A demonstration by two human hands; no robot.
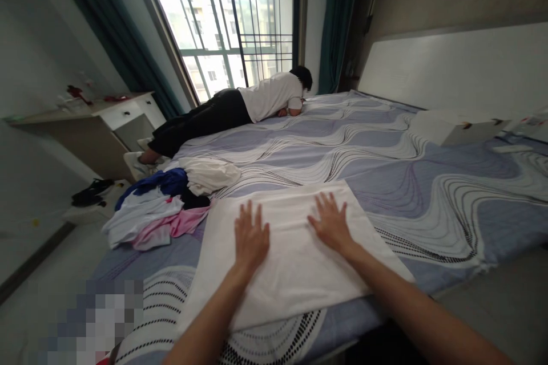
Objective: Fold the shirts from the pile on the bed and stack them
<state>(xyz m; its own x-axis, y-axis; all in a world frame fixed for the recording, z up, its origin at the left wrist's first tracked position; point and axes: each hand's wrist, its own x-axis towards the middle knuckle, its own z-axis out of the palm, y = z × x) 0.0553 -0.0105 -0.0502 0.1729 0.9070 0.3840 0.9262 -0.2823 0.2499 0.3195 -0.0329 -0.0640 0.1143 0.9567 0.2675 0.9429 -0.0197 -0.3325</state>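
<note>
the left hand and right hand lay open, fingers spread, on a white cloth beneath them on the patterned bedsheet; left of the left hand sat a pile of crumpled clothes.

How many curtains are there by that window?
2: one green curtain hangs to the left of the window, and another green curtain to its right.

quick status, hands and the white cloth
Left hand open, flat on white cloth; right hand likewise, fingers spread. Cloth laid out on patterned bedspread, light creases. Clothes pile beside its left edge, not on top.
</note>
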